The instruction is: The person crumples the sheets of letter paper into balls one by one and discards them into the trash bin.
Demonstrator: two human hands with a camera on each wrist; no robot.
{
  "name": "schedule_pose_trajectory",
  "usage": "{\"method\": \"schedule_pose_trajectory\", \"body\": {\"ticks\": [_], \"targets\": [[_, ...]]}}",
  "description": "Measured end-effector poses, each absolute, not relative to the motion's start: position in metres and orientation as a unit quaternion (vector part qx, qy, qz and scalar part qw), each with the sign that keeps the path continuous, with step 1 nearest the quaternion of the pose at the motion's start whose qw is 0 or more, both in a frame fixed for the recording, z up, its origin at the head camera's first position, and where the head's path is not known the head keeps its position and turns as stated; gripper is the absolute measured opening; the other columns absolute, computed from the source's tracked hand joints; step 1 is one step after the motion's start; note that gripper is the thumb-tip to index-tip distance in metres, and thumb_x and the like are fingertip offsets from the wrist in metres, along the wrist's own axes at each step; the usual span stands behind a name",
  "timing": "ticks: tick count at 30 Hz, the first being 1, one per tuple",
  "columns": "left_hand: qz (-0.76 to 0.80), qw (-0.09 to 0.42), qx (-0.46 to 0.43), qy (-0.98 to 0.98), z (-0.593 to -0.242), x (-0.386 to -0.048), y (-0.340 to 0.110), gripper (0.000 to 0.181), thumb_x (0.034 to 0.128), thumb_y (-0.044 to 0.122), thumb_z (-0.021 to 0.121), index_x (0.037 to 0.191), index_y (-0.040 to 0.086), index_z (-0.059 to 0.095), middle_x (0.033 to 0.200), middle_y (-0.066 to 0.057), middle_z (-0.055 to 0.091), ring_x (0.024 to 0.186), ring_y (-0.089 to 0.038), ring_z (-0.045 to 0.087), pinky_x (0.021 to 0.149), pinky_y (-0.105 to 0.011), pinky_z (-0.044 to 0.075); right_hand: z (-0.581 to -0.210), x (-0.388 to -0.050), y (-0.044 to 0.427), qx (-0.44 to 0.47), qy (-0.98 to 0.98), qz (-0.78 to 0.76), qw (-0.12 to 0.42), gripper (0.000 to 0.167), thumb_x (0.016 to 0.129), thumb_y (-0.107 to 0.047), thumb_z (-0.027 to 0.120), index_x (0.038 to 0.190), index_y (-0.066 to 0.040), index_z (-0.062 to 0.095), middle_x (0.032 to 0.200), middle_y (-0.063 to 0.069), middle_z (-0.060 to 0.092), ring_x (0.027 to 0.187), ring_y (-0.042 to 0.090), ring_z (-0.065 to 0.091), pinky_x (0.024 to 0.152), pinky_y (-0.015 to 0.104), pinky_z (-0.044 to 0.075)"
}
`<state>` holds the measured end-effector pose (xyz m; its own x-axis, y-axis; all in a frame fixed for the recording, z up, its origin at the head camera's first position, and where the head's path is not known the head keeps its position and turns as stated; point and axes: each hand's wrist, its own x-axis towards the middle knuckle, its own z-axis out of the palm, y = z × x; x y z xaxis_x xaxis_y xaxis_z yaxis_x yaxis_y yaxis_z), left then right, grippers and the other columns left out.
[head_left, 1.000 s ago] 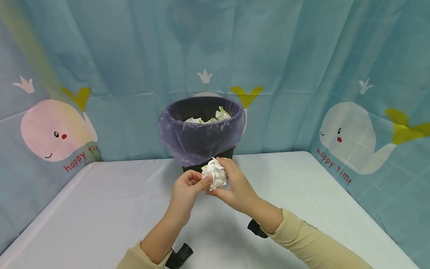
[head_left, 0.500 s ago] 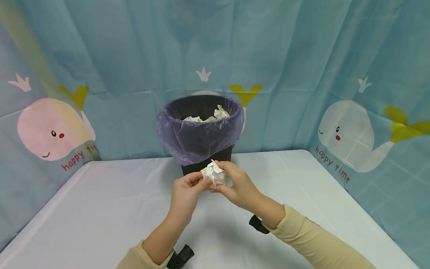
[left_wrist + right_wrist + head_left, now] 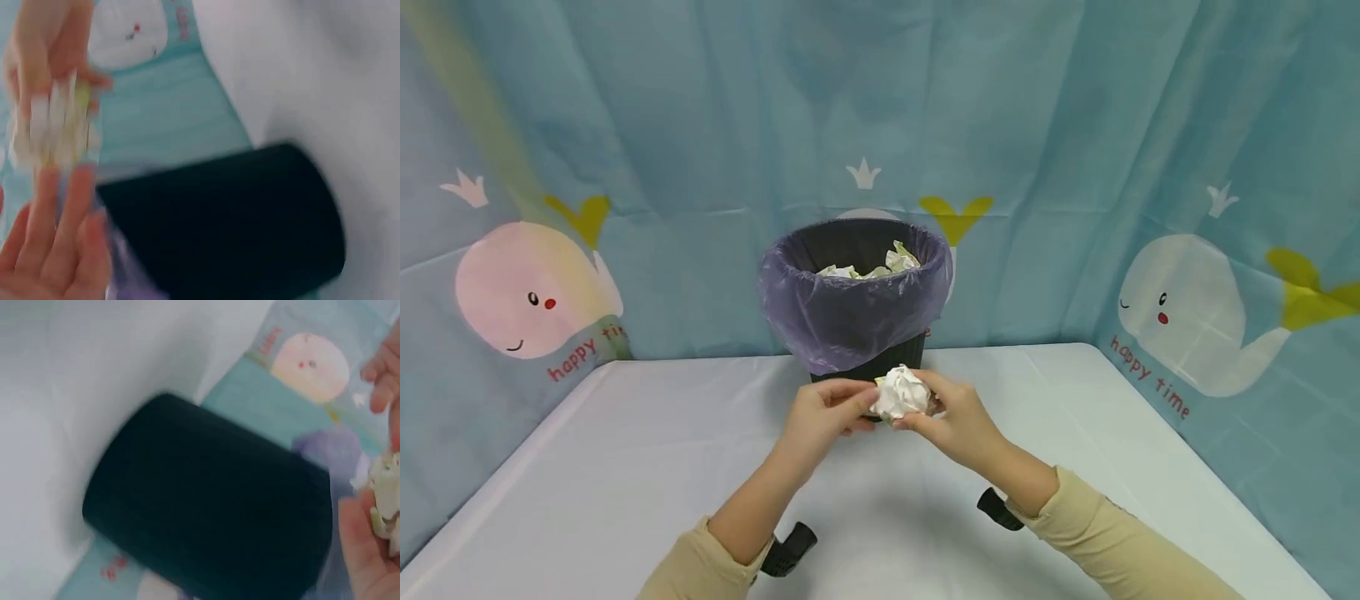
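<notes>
In the head view a crumpled ball of white paper (image 3: 901, 393) with hints of yellow-green is held above the table, in front of the bin. My right hand (image 3: 958, 421) grips it from the right between thumb and fingers. On its left side, my left hand (image 3: 820, 421) has its fingertips right by the paper; the left wrist view shows those fingers (image 3: 47, 231) stretched out, blurred. Behind the hands stands a black bin (image 3: 872, 362) lined with a purple bag (image 3: 850, 321). Several crumpled papers (image 3: 901, 258) show inside its mouth.
A white cloth (image 3: 625, 467) covers the table. Blue curtains (image 3: 685, 167) with whale prints rise at the back and both sides. A black wrist-camera mount (image 3: 788, 550) sticks out below the left wrist, another mount (image 3: 998, 508) below the right.
The paper ball has shifted slightly right with my right hand and has turned. My left fingers, earlier pinching its left side, have loosened and straightened.
</notes>
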<state>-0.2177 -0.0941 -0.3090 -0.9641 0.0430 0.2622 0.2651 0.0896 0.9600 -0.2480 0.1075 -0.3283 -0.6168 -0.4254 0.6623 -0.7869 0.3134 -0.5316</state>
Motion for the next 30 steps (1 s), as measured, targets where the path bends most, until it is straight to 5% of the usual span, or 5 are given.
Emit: {"method": "schedule_pose_trajectory", "body": {"ticks": [4, 7, 14, 23, 30], "targets": [[-0.628, 0.27, -0.08, -0.725, -0.285, -0.243, -0.117, 0.023, 0.0902, 0.008, 0.069, 0.109, -0.005, 0.067, 0.097, -0.014, 0.07, 0.082, -0.01, 0.063, 0.069, -0.019, 0.048, -0.312, -0.251, 0.121, 0.314, -0.791, 0.494, 0.177, 0.053, 0.075, 0.003, 0.08, 0.123, 0.009, 0.058, 0.105, 0.017, 0.065, 0.085, 0.02, 0.062, 0.067, 0.027, 0.056], [-0.622, 0.329, -0.055, -0.708, -0.263, -0.268, -0.136, 0.036, 0.0924, 0.011, 0.068, 0.126, -0.001, 0.061, 0.124, -0.011, 0.062, 0.111, -0.013, 0.054, 0.089, -0.022, 0.044, -0.301, -0.254, 0.127, 0.295, -0.781, 0.518, 0.185, 0.056, 0.075, 0.006, 0.079, 0.126, 0.009, 0.056, 0.113, 0.017, 0.059, 0.091, 0.022, 0.059, 0.07, 0.024, 0.055], [-0.707, 0.186, -0.007, -0.682, -0.234, -0.315, -0.151, 0.064, 0.0993, 0.021, 0.058, 0.154, 0.012, 0.025, 0.159, -0.001, 0.021, 0.146, -0.014, 0.014, 0.114, -0.027, 0.022, -0.284, -0.256, 0.131, 0.276, -0.789, 0.522, 0.171, 0.067, 0.084, 0.002, 0.072, 0.141, 0.009, 0.038, 0.124, 0.02, 0.054, 0.103, 0.023, 0.054, 0.083, 0.023, 0.049], [-0.782, 0.132, 0.042, -0.607, -0.233, -0.33, -0.147, 0.061, 0.0981, 0.011, 0.057, 0.153, 0.014, 0.03, 0.159, -0.002, 0.023, 0.144, -0.014, 0.021, 0.112, -0.024, 0.025, -0.222, -0.285, 0.122, 0.273, -0.722, 0.604, 0.198, 0.062, 0.087, 0.005, 0.063, 0.142, 0.002, 0.037, 0.125, 0.019, 0.049, 0.097, 0.016, 0.05, 0.077, 0.021, 0.048], [-0.799, 0.138, 0.046, -0.584, -0.234, -0.33, -0.147, 0.063, 0.097, 0.007, 0.056, 0.153, 0.012, 0.028, 0.159, -0.002, 0.023, 0.143, -0.012, 0.022, 0.111, -0.021, 0.025, -0.177, -0.338, 0.083, 0.199, -0.834, 0.494, 0.145, 0.077, 0.092, -0.028, 0.069, 0.154, -0.014, 0.026, 0.152, 0.014, 0.028, 0.124, 0.028, 0.042, 0.097, 0.037, 0.044]]}}
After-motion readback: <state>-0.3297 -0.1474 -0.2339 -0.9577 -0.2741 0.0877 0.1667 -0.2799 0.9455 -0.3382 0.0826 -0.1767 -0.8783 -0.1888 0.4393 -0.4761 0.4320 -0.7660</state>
